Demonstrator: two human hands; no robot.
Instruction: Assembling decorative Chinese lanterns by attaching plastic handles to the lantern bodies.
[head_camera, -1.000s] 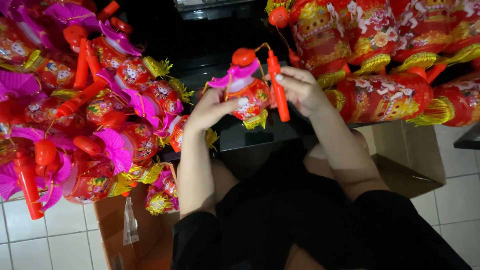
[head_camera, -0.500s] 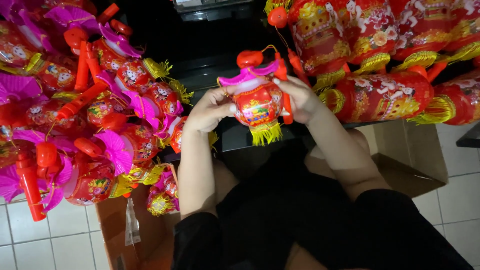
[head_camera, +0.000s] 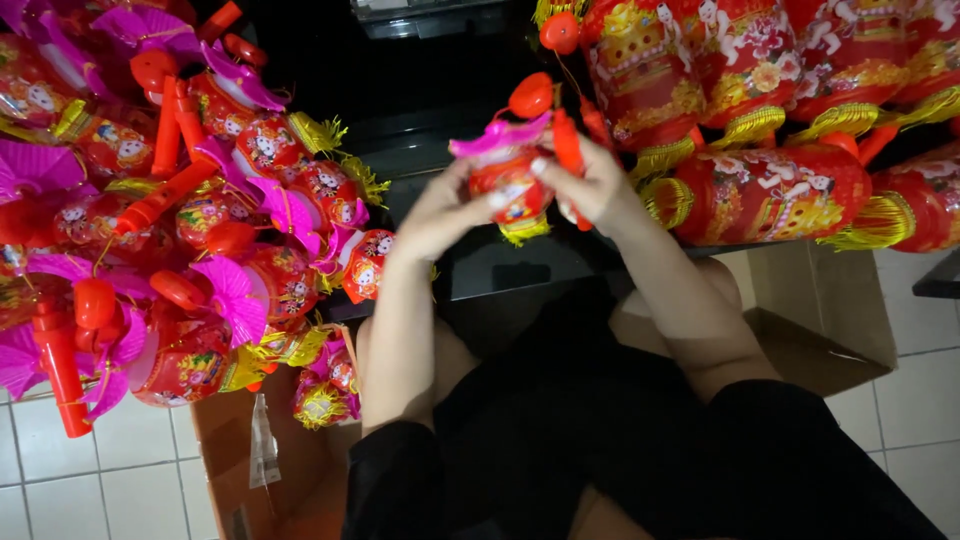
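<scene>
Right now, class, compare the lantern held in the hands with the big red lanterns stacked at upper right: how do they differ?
1. The held lantern looks smaller and rounder; the big red lanterns are long cylinders.
2. The held lantern has a pink fan-like top; the big ones show none.
3. The left hand and right hand grip the held lantern in the air; the big ones lie stacked on their sides.
Both are red with gold fringe.

Lantern (head_camera: 512, 180) between lantern piles (head_camera: 190, 230) (left, right (head_camera: 790, 110))
</scene>
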